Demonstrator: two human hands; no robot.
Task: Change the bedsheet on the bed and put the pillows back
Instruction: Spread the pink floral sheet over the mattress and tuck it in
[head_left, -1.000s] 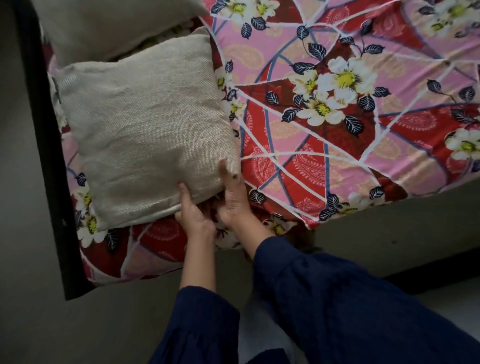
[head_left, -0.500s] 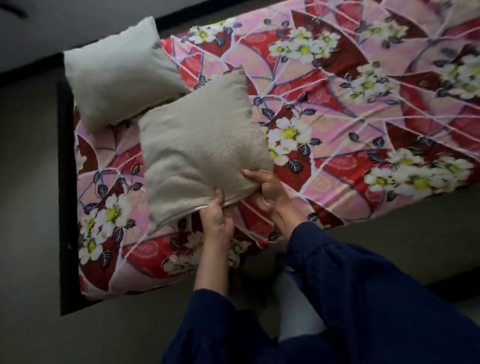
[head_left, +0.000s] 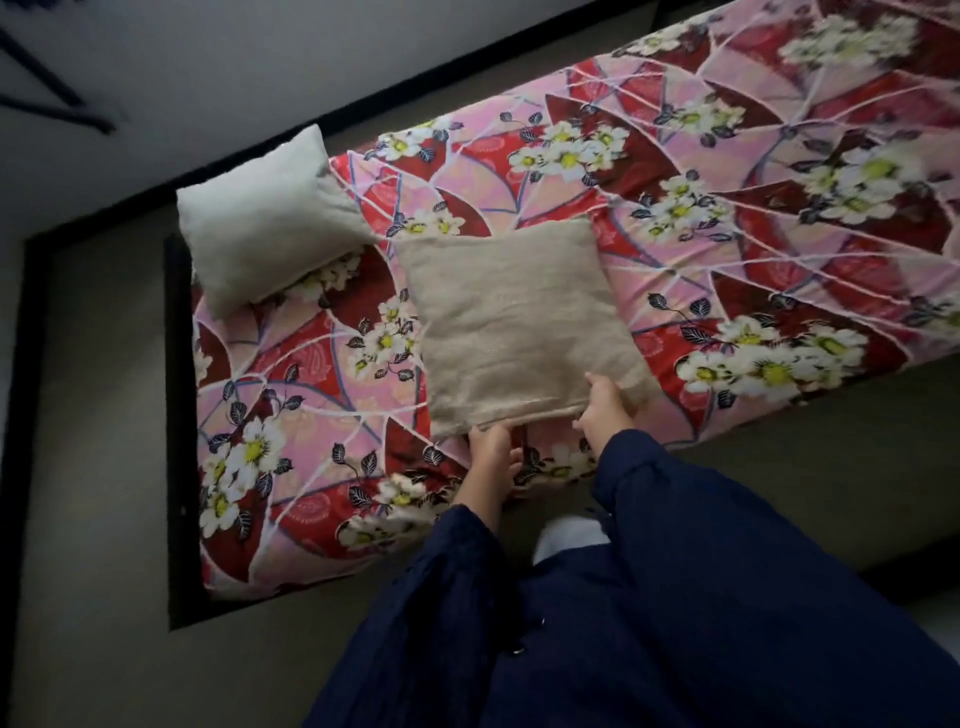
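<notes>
A red and pink floral bedsheet (head_left: 727, 218) covers the mattress. A beige square pillow (head_left: 514, 322) lies on it near the bed's near edge. My left hand (head_left: 491, 449) grips the pillow's near edge from below. My right hand (head_left: 605, 410) holds the same edge near its right corner, thumb on top. A second, paler pillow (head_left: 267, 218) lies at the head end of the bed, apart from the beige one.
The bed's dark frame (head_left: 176, 415) runs along the head end at the left. Grey floor (head_left: 93, 415) lies beyond it and below the near edge. A white wall (head_left: 260, 62) rises behind the bed. My dark blue sleeves fill the lower right.
The beige pillow has shifted right along the bed, away from the paler pillow, with both hands still on its near edge. The view has pulled back and shows more of the bed.
</notes>
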